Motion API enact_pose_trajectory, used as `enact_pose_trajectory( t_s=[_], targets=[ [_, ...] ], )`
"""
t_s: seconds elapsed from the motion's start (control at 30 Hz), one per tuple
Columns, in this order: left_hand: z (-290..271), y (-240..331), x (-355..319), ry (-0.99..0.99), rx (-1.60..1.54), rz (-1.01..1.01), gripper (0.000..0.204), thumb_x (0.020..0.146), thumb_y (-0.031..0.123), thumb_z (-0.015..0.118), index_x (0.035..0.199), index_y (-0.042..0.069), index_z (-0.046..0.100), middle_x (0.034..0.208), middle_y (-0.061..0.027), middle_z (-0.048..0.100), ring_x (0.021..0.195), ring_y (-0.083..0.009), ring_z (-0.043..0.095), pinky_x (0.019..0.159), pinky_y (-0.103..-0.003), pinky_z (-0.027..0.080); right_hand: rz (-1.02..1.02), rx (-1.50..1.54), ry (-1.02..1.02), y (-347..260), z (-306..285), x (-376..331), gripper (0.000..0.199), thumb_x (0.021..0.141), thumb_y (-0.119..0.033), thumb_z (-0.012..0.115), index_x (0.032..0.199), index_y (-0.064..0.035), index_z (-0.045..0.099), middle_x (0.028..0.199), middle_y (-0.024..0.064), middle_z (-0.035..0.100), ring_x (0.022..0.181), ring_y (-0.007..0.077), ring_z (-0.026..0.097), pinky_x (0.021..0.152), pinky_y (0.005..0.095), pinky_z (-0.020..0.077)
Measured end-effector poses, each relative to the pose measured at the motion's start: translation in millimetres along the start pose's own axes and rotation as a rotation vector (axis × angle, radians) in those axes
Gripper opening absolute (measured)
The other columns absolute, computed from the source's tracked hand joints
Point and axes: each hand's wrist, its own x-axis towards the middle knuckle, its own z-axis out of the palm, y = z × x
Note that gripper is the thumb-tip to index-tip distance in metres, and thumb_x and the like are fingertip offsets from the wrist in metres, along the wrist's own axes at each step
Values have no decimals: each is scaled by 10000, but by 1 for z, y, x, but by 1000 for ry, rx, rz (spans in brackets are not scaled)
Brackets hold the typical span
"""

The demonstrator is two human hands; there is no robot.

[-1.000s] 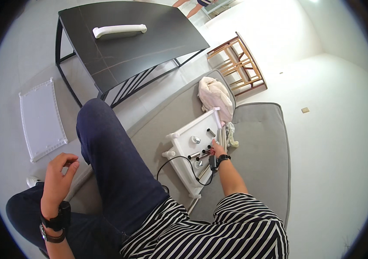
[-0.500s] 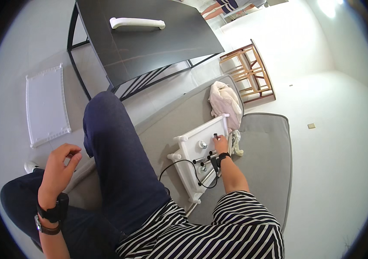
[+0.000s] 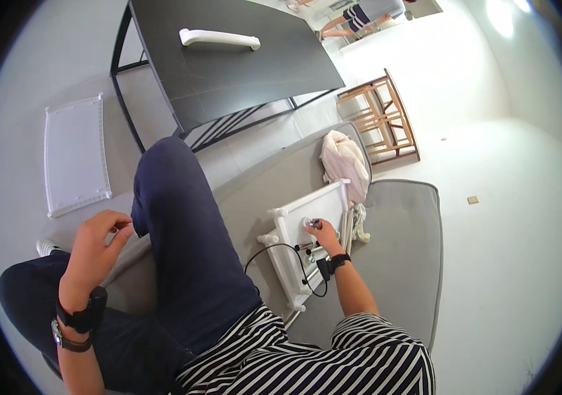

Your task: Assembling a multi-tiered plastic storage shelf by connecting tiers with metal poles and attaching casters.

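Observation:
My right hand (image 3: 324, 234) is over a white rack shelf (image 3: 289, 227) lying on the grey sofa. Its fingers are pinched on a small shiny silver part (image 3: 310, 223) with a rounded end; its exact kind is too small to make out. Beside and partly under that hand lie several tubes (image 3: 347, 227) with dark ends, and a second shiny piece (image 3: 309, 259). A black cord (image 3: 274, 246) loops across the shelf from near my right wrist. My left hand (image 3: 93, 253) hovers by my knee with fingers loosely bent, thumb slightly apart and nothing visible between them.
A black table (image 3: 241, 72) bears a white curved bar (image 3: 220, 39). On the floor at left lies a white panel (image 3: 77, 155). Pale cloth (image 3: 345, 164) sits on the grey sofa (image 3: 403, 257). Farther off are an upturned wooden table (image 3: 386, 122) and another person (image 3: 360, 16).
My right hand has moved left and toward me over the shelf, from a small dark-ended piece to the shiny silver part. My left hand has shifted slightly. The view has tilted a little.

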Motion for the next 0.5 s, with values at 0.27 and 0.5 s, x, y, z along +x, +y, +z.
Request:
enact_pose_trajectory(
  t_s=[0.27, 0.5],
  targets=[
    [-8, 4, -2, -16, 9, 14, 154, 810, 85, 629, 938, 2, 605, 852, -110, 631, 767, -215, 609, 607, -320, 471, -46, -94, 82, 10, -5, -4, 333, 693, -233, 776, 836, 14, 605, 581, -18, 472, 548, 109, 428, 511, 292, 376],
    [-11, -4, -6, -55, -17, 49, 207, 808, 68, 633, 997, -7, 591, 872, -113, 623, 784, -199, 612, 686, -289, 481, -187, 611, 124, -227, -15, -41, 294, 779, -183, 721, 960, 18, 606, 730, -11, 581, 593, 55, 464, 513, 231, 378]
  ],
)
